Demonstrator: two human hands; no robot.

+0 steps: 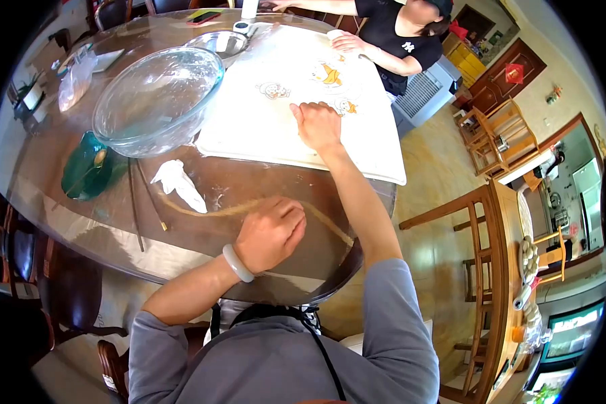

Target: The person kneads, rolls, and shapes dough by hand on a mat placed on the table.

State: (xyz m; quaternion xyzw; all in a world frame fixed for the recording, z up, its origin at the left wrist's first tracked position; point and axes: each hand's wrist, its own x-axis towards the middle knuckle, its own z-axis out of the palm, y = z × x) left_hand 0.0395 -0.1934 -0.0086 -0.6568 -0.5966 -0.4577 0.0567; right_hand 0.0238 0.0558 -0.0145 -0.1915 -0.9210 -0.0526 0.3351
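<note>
My left hand (269,232), with a white bangle (238,263) at the wrist, is curled closed above the near edge of the glass-topped table; nothing shows in its fingers. Farther out, my right hand (318,126) is closed over the white mat (249,128), thumb to the left side. Whatever is under or inside its fingers, if anything, is hidden. Cartoon prints (331,75) lie just beyond it on the mat. A crumpled white cloth or tissue (180,185) rests on the table, left of and beyond my left hand.
A large glass bowl (158,101) stands left of the mat, a metal bowl (219,44) behind it. Two sticks (135,209) and a green dish (87,168) lie left. Across the table is a person in black (400,40), one hand on the mat. A wooden table (501,236) stands right.
</note>
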